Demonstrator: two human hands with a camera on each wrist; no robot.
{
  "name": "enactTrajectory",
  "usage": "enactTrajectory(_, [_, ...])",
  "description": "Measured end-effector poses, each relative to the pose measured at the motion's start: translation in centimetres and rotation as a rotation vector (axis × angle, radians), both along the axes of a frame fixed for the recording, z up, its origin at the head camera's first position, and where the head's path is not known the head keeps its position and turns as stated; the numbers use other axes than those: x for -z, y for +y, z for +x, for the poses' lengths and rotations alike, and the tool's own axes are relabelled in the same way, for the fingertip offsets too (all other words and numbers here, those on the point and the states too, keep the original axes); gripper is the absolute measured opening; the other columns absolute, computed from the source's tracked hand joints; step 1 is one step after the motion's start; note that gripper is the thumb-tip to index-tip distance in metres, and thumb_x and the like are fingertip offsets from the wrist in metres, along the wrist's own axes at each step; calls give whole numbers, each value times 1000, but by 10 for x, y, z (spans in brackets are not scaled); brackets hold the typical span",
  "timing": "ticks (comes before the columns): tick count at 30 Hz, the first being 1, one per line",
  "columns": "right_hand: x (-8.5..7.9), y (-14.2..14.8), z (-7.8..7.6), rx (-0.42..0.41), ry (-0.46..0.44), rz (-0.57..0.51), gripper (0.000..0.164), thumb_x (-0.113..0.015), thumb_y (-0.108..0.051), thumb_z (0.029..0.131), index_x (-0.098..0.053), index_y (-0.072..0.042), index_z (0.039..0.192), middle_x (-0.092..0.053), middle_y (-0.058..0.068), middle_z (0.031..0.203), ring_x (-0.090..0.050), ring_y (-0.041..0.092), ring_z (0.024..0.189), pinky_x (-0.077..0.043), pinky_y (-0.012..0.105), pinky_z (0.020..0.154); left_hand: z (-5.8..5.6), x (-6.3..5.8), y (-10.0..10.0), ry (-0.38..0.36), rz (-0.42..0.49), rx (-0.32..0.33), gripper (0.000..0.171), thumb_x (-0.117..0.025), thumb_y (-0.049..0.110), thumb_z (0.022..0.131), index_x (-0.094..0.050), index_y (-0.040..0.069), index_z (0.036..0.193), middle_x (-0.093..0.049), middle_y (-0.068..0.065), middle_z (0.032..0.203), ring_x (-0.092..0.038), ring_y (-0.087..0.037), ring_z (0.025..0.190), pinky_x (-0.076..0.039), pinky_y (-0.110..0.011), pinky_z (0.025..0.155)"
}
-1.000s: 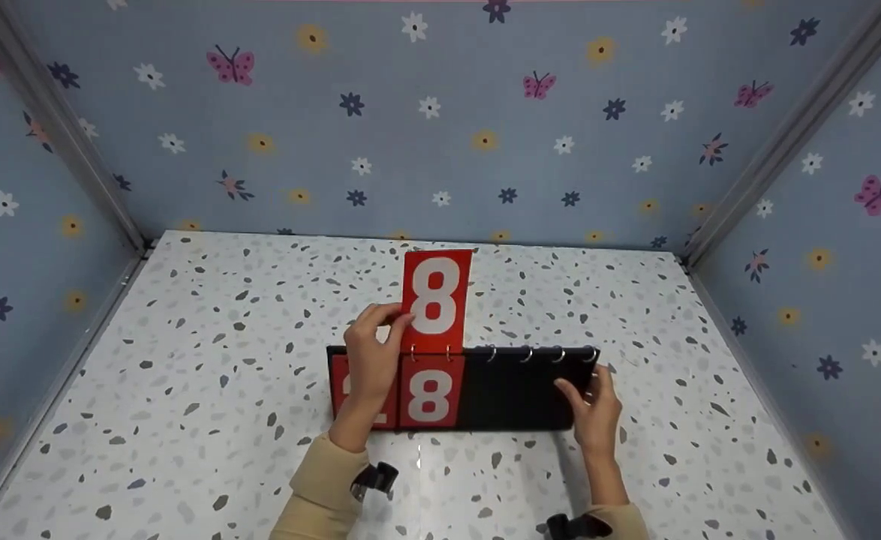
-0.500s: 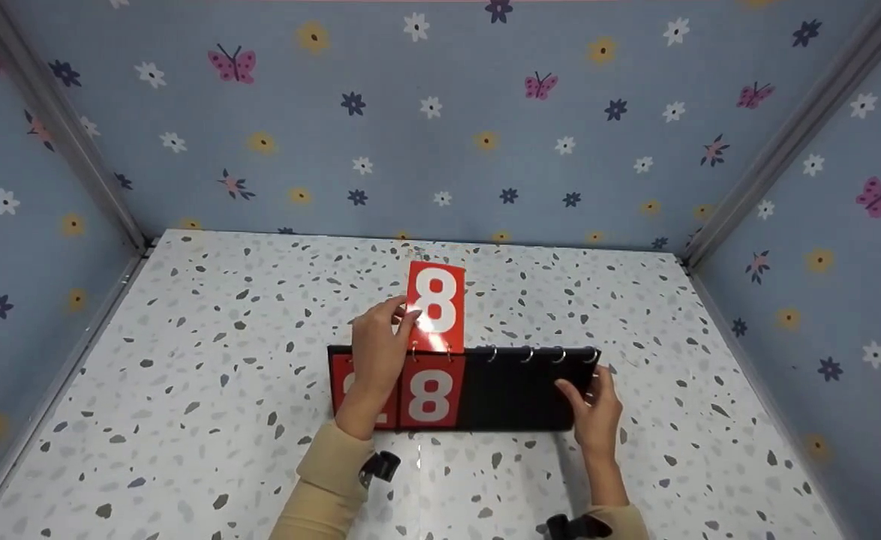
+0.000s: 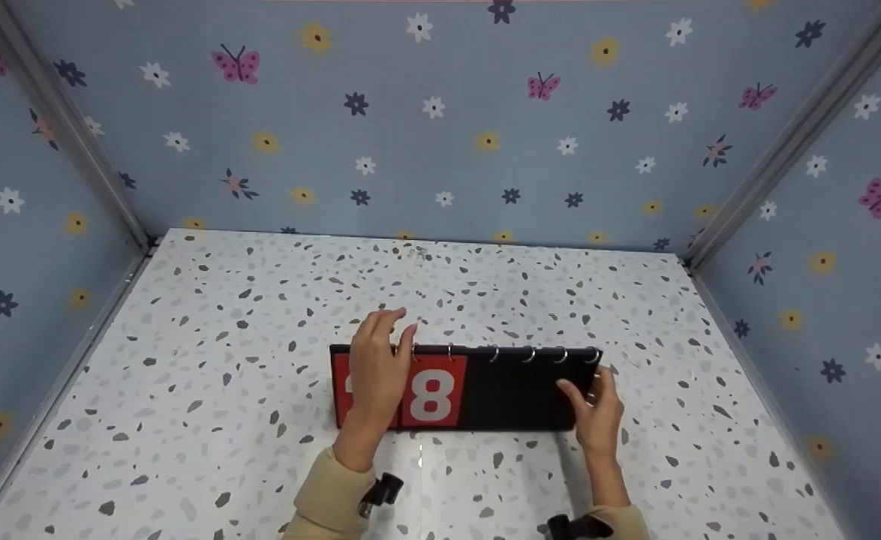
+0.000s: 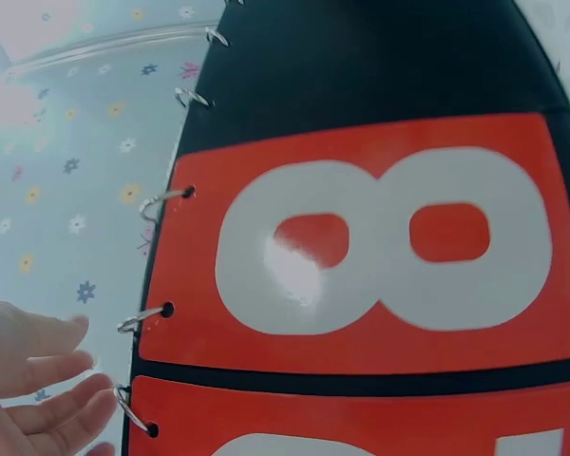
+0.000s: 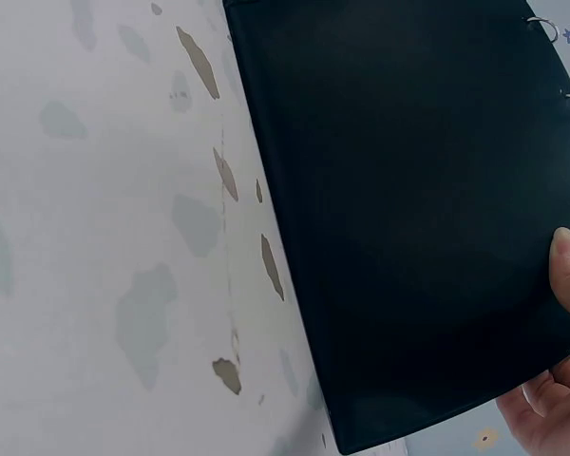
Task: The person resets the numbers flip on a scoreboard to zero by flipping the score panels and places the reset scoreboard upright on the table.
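A black flip scoreboard [image 3: 515, 390] stands in the middle of the table, with metal rings along its top edge. On its front hangs a red number card [image 3: 433, 391] with a white 8. Left of that is a second red card [image 4: 380, 418], mostly hidden by my left hand [image 3: 379, 367] in the head view. The left hand is raised at the top edge beside the rings, its fingers apart and holding nothing. My right hand [image 3: 598, 412] grips the board's right side, thumb [image 5: 566, 261] on the front and fingers behind.
The board stands on a white speckled tabletop [image 3: 223, 360]. Blue panels with flowers and butterflies enclose it at the back [image 3: 440, 135], left [image 3: 35, 300] and right [image 3: 846, 300], with grey strips at the corners.
The raised red 8 card that my left hand held above the rings has gone down behind the board, out of sight. The left hand has let go of it. My right hand stays put.
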State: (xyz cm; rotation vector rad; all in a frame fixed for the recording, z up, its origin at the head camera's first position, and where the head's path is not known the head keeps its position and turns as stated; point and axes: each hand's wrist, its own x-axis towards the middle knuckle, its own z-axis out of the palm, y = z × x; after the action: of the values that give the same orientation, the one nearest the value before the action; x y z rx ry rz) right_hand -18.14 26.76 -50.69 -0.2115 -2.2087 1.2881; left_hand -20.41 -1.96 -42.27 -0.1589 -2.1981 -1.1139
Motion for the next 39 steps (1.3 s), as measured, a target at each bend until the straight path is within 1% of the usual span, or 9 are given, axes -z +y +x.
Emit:
enactTrajectory(4, [0, 0, 0, -1, 14, -3, 38, -75, -13, 73, -54, -3, 103, -64, 11, 83, -61, 18, 74, -48, 20, 63, 13, 4, 3, 10, 54, 5, 23, -67, 6, 80, -61, -1, 101, -57, -12, 97, -55, -23, 91, -47, -34, 77])
enactTrajectory(8, [0, 0, 0, -8, 25, -6, 38, -75, -13, 73, -54, -2, 103, -64, 12, 82, -60, 15, 72, -48, 20, 63, 25, 11, 5, 26, 74, 7, 25, -67, 5, 80, -58, -1, 103, -57, -11, 99, -54, -23, 92, -47, -35, 79])
enactTrajectory(12, [0, 0, -1, -16, 38, -10, 38, -75, -12, 73, -54, -2, 103, -64, 12, 83, -59, 11, 72, -48, 19, 63, 35, 22, 6, 40, 91, 10, 28, -68, 2, 79, -58, -2, 104, -57, -12, 100, -54, -23, 94, -46, -37, 81])
enactTrajectory(17, [0, 0, 0, -9, 34, -4, 38, -75, -12, 73, -54, -2, 103, -63, 10, 81, -59, 10, 71, -47, 17, 63, 44, 38, 7, 18, 103, 23, 32, -69, 2, 78, -57, -2, 107, -57, -11, 103, -54, -23, 97, -45, -37, 83])
enactTrajectory(22, [-1, -1, 1, 8, 9, 17, 39, -75, -14, 73, -54, -4, 105, -63, 8, 80, -59, 10, 70, -46, 16, 63, 53, 54, 9, -17, 125, 41, 36, -69, 0, 76, -57, -3, 110, -57, -13, 106, -54, -25, 100, -44, -40, 85])
enactTrajectory(26, [-1, 0, 0, 7, 27, 7, 38, -76, -12, 72, -54, -3, 103, -63, 9, 79, -58, 9, 69, -46, 16, 62, 57, 64, 11, -60, 129, 46, 40, -69, -1, 76, -55, -5, 113, -57, -16, 110, -53, -27, 103, -43, -41, 86])
enactTrajectory(33, [-1, 0, -1, -2, 45, -1, 39, -75, -11, 72, -54, -2, 103, -64, 10, 79, -58, 8, 68, -47, 16, 61, 60, 71, 16, -143, 153, 40, 45, -68, 3, 79, -51, -6, 119, -54, -17, 114, -52, -27, 106, -42, -40, 88])
enactTrajectory(39, [0, 0, -1, 5, 37, 2, 39, -75, -11, 72, -55, -2, 104, -64, 10, 80, -58, 8, 69, -47, 16, 62, 60, 77, 19, -266, 202, 19, 43, -69, 7, 79, -52, -2, 118, -54, -13, 110, -54, -22, 99, -45, -36, 85])
